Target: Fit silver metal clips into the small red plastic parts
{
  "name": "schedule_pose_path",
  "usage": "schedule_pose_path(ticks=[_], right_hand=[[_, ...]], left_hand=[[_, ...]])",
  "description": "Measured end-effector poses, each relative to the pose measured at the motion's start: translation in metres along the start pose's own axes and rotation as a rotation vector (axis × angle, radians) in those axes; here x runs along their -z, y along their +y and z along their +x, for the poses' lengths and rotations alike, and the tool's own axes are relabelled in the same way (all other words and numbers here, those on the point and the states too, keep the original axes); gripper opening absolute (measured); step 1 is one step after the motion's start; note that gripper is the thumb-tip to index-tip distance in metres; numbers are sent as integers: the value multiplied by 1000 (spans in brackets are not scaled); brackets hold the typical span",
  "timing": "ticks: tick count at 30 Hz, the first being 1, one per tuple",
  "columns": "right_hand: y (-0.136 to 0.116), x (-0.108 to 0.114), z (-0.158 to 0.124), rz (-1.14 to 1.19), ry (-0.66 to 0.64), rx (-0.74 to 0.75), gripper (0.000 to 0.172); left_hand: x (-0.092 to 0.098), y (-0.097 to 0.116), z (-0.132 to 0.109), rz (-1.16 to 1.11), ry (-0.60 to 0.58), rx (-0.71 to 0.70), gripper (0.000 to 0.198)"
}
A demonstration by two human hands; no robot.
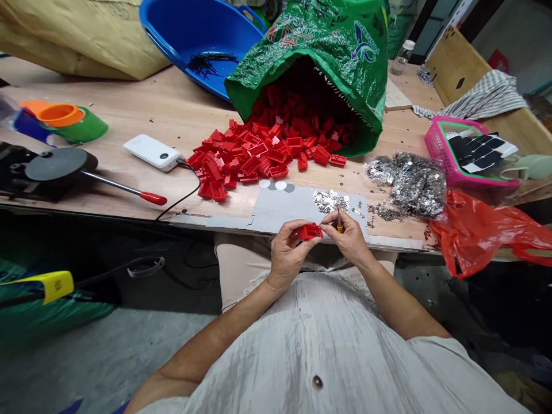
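My left hand point(288, 253) grips a small red plastic box-shaped part point(309, 232) between thumb and fingers, just over the table's front edge. My right hand point(348, 237) is closed around a small yellow-handled tool point(340, 226) that looks like a screwdriver, its thin metal end pointing away from me. The right thumb and fingertip meet at the right end of the red part; whether they pinch a small piece there I cannot tell. Just beyond the hands, a grey mat point(280, 208) bears a scatter of small shiny metal pieces point(330, 201).
A green woven sack point(319, 34) spills a heap of red parts point(254, 152) behind the mat. Bagged metal pieces point(418, 184), a pink basket point(448, 149) and a red plastic bag point(483, 233) lie right. A white power bank point(152, 152), hand press point(56, 167) and blue basin point(172, 34) stand left.
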State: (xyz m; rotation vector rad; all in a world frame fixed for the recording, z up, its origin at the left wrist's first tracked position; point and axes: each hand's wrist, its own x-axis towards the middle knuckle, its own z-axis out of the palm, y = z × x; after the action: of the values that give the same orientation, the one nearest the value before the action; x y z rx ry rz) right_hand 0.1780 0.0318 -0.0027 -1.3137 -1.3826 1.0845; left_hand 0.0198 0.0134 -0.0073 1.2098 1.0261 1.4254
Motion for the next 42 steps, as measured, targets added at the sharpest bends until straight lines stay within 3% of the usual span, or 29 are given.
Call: schedule_pose_path(ticks=[10, 23, 42], right_hand=[[7, 9, 1, -5, -151, -4, 17], [1, 11, -4, -22, -208, -31, 20], [4, 13, -6, 23, -203, -80, 25]], left_hand=[[8, -6, 0, 219, -117, -230, 32], [5, 0, 2, -11, -33, 45, 33], [6, -2, 1, 3, -97, 51, 35]])
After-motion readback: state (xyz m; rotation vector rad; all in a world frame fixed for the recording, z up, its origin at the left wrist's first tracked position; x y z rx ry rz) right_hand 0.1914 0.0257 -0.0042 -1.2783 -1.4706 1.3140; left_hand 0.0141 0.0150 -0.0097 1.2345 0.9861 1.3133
